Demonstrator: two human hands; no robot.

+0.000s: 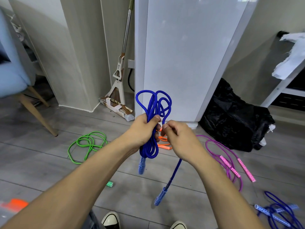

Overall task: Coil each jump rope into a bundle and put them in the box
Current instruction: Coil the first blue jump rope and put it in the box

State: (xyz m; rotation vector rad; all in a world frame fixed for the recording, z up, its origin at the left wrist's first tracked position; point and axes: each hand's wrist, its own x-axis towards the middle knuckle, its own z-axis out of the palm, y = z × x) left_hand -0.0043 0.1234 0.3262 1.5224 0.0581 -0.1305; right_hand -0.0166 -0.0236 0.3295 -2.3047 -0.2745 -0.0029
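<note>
Mop (119,83) leaning in corner; black bag (234,118) on floor; blue chair (11,76) left

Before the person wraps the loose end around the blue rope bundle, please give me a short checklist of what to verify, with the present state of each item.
1. Left hand grips the blue rope bundle at its middle: ok.
2. Right hand pinches the free strand near the bundle: ok.
3. Loops are even: not ok, the upper loops differ in size and cross each other.
4. Both handles hang free: ok; one handle hangs below the bundle, the other handle hangs on the loose tail.
5. Box ready to receive the bundle: cannot tell, no box in view.
6. Other ropes are waiting: ok; green rope and purple rope lie uncoiled on the floor.
</note>
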